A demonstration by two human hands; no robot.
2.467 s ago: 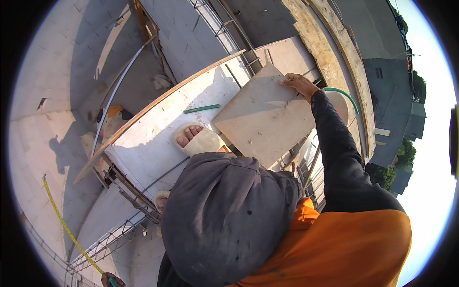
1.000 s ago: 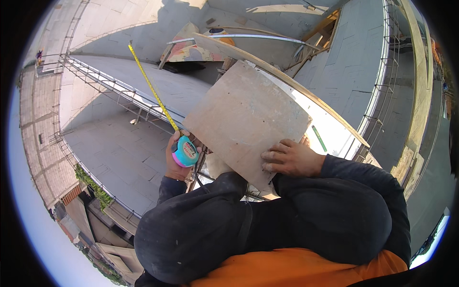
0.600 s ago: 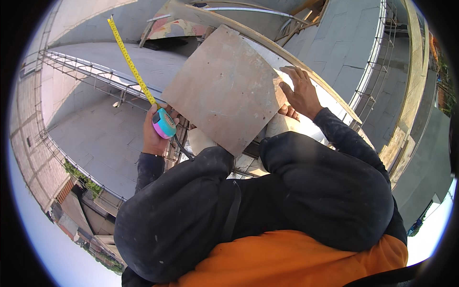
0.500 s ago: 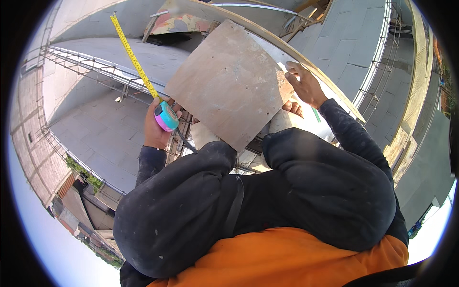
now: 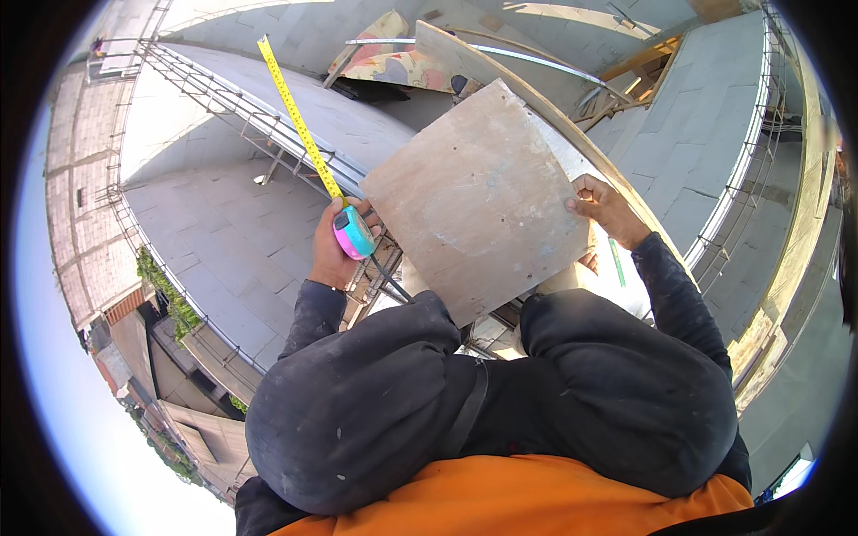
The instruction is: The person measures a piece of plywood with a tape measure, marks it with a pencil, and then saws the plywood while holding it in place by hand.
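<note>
My left hand [image 5: 336, 246] is wrapped round a tape measure [image 5: 354, 234] with a turquoise and pink case. Its yellow blade [image 5: 302, 125] sticks out, pointing away and to the left. A roughly square board [image 5: 474, 201], pale brown with whitish stains, lies in front of my knees at a slant. My right hand [image 5: 609, 210] pinches the board's right corner, thumb on top and the fingers partly out of sight beneath it. The fingers of my left hand come close to the board's left corner; whether they touch it I cannot tell.
A green pencil-like stick [image 5: 618, 262] lies on a white surface right of the board. Beyond runs a long wooden plank edge [image 5: 572, 134]. Grey block walls [image 5: 241, 241] drop away on the left, with wire-like metal framework [image 5: 228, 103] along them. Timber [image 5: 776, 241] stands far right.
My right hand has gone from open beside the board to gripping its right corner. The view has shifted, so the scene sits lower and further right. The tape measure stays in my left hand.
</note>
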